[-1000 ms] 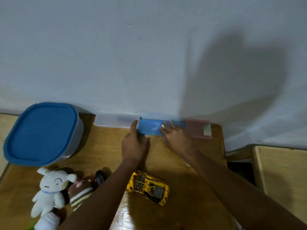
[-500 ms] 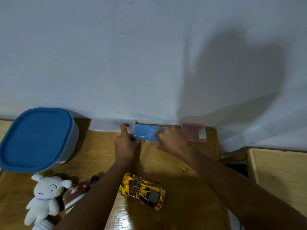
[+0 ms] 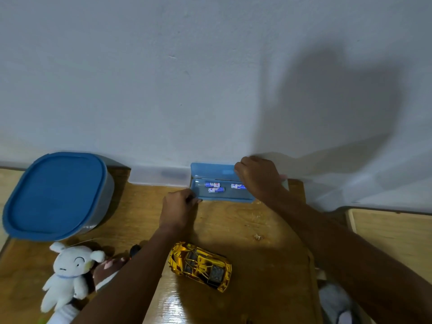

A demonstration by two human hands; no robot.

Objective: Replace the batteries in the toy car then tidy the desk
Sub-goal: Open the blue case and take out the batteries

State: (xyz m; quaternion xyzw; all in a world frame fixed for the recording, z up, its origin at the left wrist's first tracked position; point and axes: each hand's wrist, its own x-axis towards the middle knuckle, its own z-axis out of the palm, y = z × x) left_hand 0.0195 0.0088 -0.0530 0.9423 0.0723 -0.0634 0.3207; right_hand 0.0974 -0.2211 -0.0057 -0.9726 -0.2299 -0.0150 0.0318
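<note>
A small blue box lies open against the wall, its lid tipped up. Three blue-and-white batteries lie inside it. My left hand grips the box's front left corner. My right hand holds the raised lid at its right end and hides that side of the box. The yellow toy car rests on the wooden desk below my hands, untouched.
A big blue-lidded tub stands at the left. A clear flat case lies by the wall. A white plush and a brown plush sit at the front left. A second wooden surface is at the right.
The blue box was shut before; its lid now stands up and the batteries show. My right hand has moved up to the lid, my left hand stays at the box's left corner.
</note>
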